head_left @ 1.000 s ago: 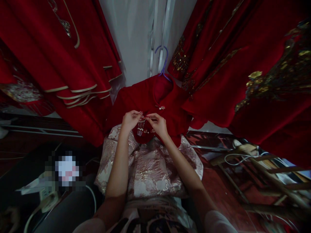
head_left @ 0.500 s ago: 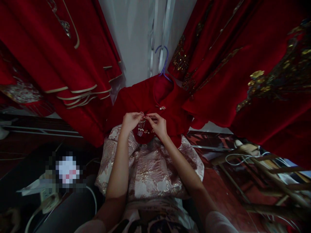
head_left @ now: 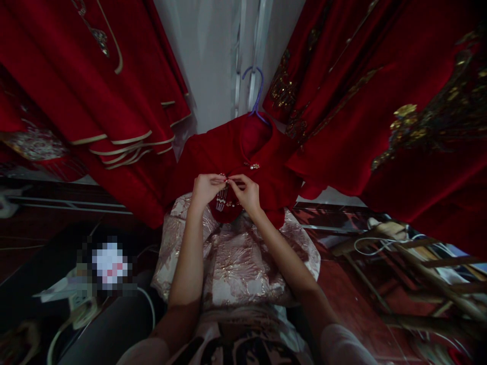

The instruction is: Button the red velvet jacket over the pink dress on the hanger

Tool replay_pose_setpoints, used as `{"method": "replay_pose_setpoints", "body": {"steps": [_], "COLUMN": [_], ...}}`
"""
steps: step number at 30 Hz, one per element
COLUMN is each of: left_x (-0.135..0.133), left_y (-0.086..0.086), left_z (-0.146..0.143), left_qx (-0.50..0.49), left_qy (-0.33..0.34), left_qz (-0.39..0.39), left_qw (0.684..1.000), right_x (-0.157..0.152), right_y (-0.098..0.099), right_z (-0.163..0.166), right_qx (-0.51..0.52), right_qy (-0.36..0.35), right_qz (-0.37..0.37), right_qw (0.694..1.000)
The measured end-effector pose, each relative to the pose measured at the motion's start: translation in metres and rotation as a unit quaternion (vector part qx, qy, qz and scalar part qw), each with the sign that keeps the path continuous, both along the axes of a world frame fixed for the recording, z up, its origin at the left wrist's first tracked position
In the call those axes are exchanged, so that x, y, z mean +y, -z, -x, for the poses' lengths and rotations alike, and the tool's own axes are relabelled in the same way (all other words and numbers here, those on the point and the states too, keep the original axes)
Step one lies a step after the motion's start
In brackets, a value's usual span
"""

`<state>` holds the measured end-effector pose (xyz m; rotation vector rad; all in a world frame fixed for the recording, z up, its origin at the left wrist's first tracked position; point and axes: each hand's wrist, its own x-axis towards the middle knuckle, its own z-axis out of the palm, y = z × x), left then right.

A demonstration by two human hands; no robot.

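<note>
While the left hand [head_left: 206,189] pinches its top at mid-frame, the beaded tassel [head_left: 221,199] hangs just right of that nearer hand, long axis down-frame, over the red garment [head_left: 211,152]; the right hand [head_left: 247,194] meets it, fingertips pinched, hold unclear.

A bulging spread of pale pink-and-cream brocade fabric with shiny gold threads [head_left: 236,268] carries the lower part of a deep-red, soft cloth garment [head_left: 213,147], which overlaps its 12 o'clock edge. What supports the brocade underneath is hidden. Toward 4 o'clock from the brocade stretches a dark-red tiled floor [head_left: 342,299]; on it, around 3 o'clock, stands a brown wooden frame [head_left: 352,243] with slender rails.
</note>
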<state>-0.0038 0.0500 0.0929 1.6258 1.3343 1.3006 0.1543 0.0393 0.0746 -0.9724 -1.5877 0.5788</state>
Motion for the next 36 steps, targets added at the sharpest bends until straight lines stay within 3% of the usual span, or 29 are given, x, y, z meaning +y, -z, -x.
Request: {"method": "replay_pose_setpoints", "body": {"steps": [5,9,11,13,16,19,22,26,32,36], "left_x": [0.0,0.001,-0.002,-0.007,-0.014,-0.016,-0.013,-0.013,-0.018,-0.026], "left_y": [0.001,0.003,0.003,0.004,0.008,0.017,0.027,0.029,0.022,0.026], "left_z": [0.002,0.004,0.005,0.006,-0.001,-0.013,-0.026,-0.034,-0.032,-0.031], "left_qx": [0.022,0.002,0.0,0.024,0.072,0.108,0.166,0.244,0.237,0.255], "left_qy": [-0.003,-0.017,-0.003,0.072,0.19,0.18,0.149,0.136,0.111,0.09], "left_qz": [-0.023,-0.004,0.057,0.142,0.281,0.365,0.36,0.34,0.345,0.316], "left_qw": [1.0,1.0,0.998,0.987,0.938,0.907,0.906,0.898,0.902,0.909], "right_x": [0.001,0.001,-0.004,-0.011,-0.025,-0.031,-0.029,-0.024,-0.015,-0.011], "right_y": [-0.004,-0.009,-0.008,-0.005,0.004,0.012,0.017,0.02,0.027,0.034], "right_z": [0.003,-0.004,-0.014,-0.028,-0.047,-0.057,-0.055,-0.053,-0.064,-0.064], "right_qx": [-0.004,-0.037,-0.078,-0.141,-0.245,-0.325,-0.369,-0.361,-0.264,-0.22], "right_qy": [0.008,0.022,0.009,-0.007,-0.011,-0.005,0.022,0.04,-0.052,-0.062], "right_qz": [0.016,0.076,0.099,0.104,0.122,0.139,0.128,0.126,0.154,0.154], "right_qw": [1.0,0.996,0.992,0.984,0.962,0.935,0.92,0.923,0.951,0.961]}}
